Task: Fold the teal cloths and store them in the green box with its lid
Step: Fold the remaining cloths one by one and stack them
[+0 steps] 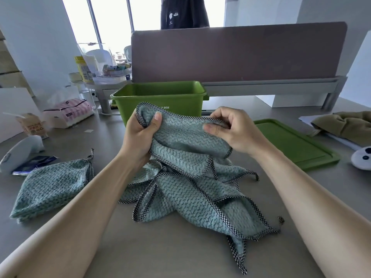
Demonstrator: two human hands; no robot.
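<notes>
We count one green box (pixel 160 97) far centre, one lid (pixel 297 143) flat at its right, one folded cloth (pixel 52 187) near left, and a loose heap (pixel 200 199) of teal cloths we cannot number. Both grips, left hand (pixel 140 135) and right hand (pixel 232 131), clamp one raised cloth (pixel 180 137), waffle-textured with checked edging, above the heap.

I can read only "BOX" on the green box (pixel 124 103); the raised teal cloth (pixel 180 135) covers the rest of the print. The left hand's (pixel 140 135) fingers are buried in that cloth, and I cannot count the cloths tangled in the pile (pixel 192 197). The right hand (pixel 234 131) and wrist hide the lid's (pixel 297 145) near left corner.
</notes>
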